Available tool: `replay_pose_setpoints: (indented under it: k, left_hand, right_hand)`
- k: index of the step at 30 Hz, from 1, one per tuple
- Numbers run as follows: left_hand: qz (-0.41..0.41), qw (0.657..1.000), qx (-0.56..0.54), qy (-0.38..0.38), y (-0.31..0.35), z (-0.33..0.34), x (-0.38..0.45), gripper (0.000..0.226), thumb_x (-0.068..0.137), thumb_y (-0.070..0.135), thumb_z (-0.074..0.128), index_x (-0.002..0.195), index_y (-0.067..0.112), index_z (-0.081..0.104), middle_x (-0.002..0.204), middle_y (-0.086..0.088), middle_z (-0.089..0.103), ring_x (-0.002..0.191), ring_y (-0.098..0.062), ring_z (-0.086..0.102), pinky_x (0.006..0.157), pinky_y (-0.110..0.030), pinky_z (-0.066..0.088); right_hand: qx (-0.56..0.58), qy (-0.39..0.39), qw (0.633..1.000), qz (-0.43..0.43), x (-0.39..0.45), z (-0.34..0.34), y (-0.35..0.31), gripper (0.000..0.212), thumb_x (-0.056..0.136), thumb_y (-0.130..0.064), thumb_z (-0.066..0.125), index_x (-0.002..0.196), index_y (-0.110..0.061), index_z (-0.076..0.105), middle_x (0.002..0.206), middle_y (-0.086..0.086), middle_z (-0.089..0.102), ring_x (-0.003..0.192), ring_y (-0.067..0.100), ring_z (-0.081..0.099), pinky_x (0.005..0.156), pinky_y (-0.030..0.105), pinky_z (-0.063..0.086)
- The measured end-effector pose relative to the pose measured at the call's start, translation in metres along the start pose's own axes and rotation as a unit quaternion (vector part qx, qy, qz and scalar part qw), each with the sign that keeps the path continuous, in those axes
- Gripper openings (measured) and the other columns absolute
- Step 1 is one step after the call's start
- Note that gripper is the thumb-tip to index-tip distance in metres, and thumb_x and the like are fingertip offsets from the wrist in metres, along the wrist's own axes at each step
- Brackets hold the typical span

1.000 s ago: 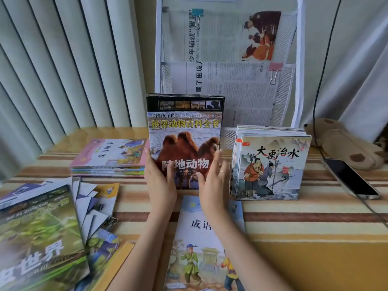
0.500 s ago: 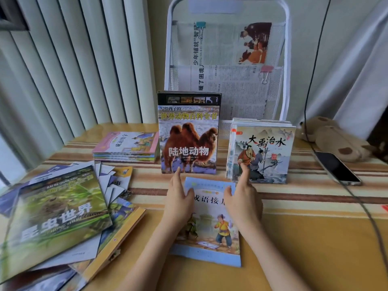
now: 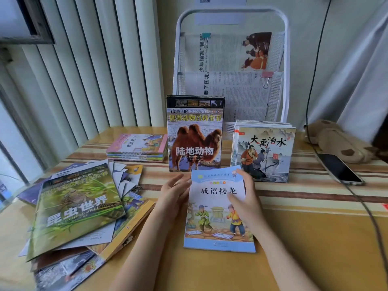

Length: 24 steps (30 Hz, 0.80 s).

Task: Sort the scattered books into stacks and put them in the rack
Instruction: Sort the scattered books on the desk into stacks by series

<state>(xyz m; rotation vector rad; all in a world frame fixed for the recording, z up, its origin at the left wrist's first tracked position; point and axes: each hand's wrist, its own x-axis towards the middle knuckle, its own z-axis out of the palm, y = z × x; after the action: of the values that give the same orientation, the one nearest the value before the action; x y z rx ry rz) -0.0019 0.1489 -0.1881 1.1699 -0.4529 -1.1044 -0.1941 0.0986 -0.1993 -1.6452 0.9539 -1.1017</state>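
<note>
The right hand (image 3: pixel 244 198) grips the blue idiom book (image 3: pixel 218 219) by its right edge: the thumb lies across the cover just under the title, while the fingers (image 3: pixel 241 175) curl round the upper right corner, so the far end of the book looks raised off the worktop (image 3: pixel 315 238) and the near edge rests on it. The left hand (image 3: pixel 175 194) is beside the book's left edge with its fingers straight and slightly spread, their tips at or just touching the upper left edge; it holds nothing.

Just beyond the book, the camel book (image 3: pixel 195 133) stands upright at the foot of the white rack (image 3: pixel 231 66), with other books behind it. To its right a second upright set, fronted by the flood-legend book (image 3: pixel 264 154), stands near the right hand's fingertips. A flat stack of pink-covered books (image 3: pixel 137 147) lies left of the camel book. A loose heap, topped by the green insect book (image 3: pixel 77 208), sprawls on the worktop well left of the left hand. A phone (image 3: pixel 339 169) lies at the far right, and a plush toy (image 3: pixel 336 139) behind it.
</note>
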Motion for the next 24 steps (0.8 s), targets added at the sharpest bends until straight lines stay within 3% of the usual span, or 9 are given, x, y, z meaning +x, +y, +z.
replay_pose_setpoints:
  k: [3,6,10,13,16,19,22,24]
  left_hand:
    - [-0.017,0.997,0.061,-0.036,0.0,0.003,-0.006,0.04,0.082,0.005,0.068,0.12,0.003,0.054,0.1,-0.015,0.071,0.073,-0.023,0.071,0.06,-0.03,0.057]
    - [0.002,0.996,0.092,-0.016,-0.002,0.011,-0.013,0.034,0.085,0.004,0.065,0.117,0.003,0.055,0.096,-0.016,0.072,0.072,-0.025,0.071,0.062,-0.032,0.059]
    - [0.09,0.995,0.02,0.039,0.016,0.004,-0.022,0.023,0.088,0.003,0.06,0.111,0.008,0.056,0.092,-0.011,0.071,0.067,-0.02,0.07,0.056,-0.03,0.057]
    - [0.177,0.976,0.012,0.126,0.04,-0.017,-0.03,0.023,0.09,0.009,0.06,0.113,0.012,0.056,0.099,-0.007,0.069,0.079,-0.023,0.067,0.068,-0.036,0.055]
    - [0.262,0.939,-0.035,0.221,0.068,-0.048,-0.03,0.024,0.09,0.008,0.058,0.114,0.008,0.053,0.099,-0.006,0.065,0.082,-0.021,0.062,0.07,-0.032,0.051]
    - [0.299,0.9,-0.074,0.307,0.095,-0.077,-0.013,0.021,0.092,0.007,0.054,0.112,0.012,0.047,0.095,-0.001,0.06,0.078,-0.013,0.059,0.071,-0.029,0.049]
    - [0.279,0.878,-0.098,0.377,0.117,-0.101,0.023,0.039,0.094,0.014,0.053,0.13,0.008,0.039,0.121,-0.01,0.056,0.096,-0.02,0.06,0.085,-0.036,0.052]
    - [0.261,0.881,-0.096,0.383,0.13,-0.11,0.048,0.044,0.094,0.011,0.048,0.134,0.008,0.032,0.128,-0.01,0.05,0.102,-0.023,0.058,0.087,-0.033,0.051]
  right_hand:
    - [0.02,-0.043,0.999,-0.002,0.001,0.001,-0.001,0.062,0.089,0.008,0.051,0.137,-0.027,0.033,0.144,-0.014,0.032,0.112,-0.023,0.041,0.078,0.006,0.045]
    - [0.012,-0.074,0.997,-0.004,0.002,0.007,-0.001,0.064,0.09,0.006,0.052,0.134,-0.034,0.031,0.148,-0.015,0.027,0.128,-0.013,0.03,0.083,-0.005,0.033]
    - [0.059,-0.082,0.995,0.024,0.003,0.013,-0.011,0.056,0.087,-0.009,0.064,0.129,-0.035,0.036,0.135,-0.017,0.042,0.112,-0.015,0.044,0.077,0.006,0.045]
    - [0.026,-0.169,0.984,0.039,0.004,0.027,-0.029,0.044,0.084,-0.017,0.069,0.115,-0.038,0.046,0.118,-0.019,0.056,0.095,-0.017,0.055,0.072,0.007,0.046]
    - [0.016,-0.171,0.983,0.057,0.015,0.059,-0.043,0.037,0.08,-0.028,0.073,0.106,-0.04,0.05,0.114,-0.017,0.057,0.102,-0.007,0.055,0.083,0.017,0.047]
    - [0.09,-0.168,0.976,0.105,0.032,0.109,-0.056,0.049,0.081,-0.021,0.073,0.118,-0.031,0.042,0.117,0.0,0.056,0.106,0.018,0.058,0.081,0.027,0.05]
    - [0.06,-0.192,0.979,0.042,0.054,0.168,-0.073,0.081,0.082,-0.013,0.071,0.142,-0.032,0.02,0.142,-0.001,0.032,0.125,0.016,0.042,0.099,0.034,0.043]
    - [0.029,-0.157,0.987,0.003,0.077,0.203,-0.08,0.076,0.085,-0.002,0.064,0.143,-0.029,0.021,0.142,-0.004,0.029,0.124,0.013,0.037,0.095,0.027,0.039]
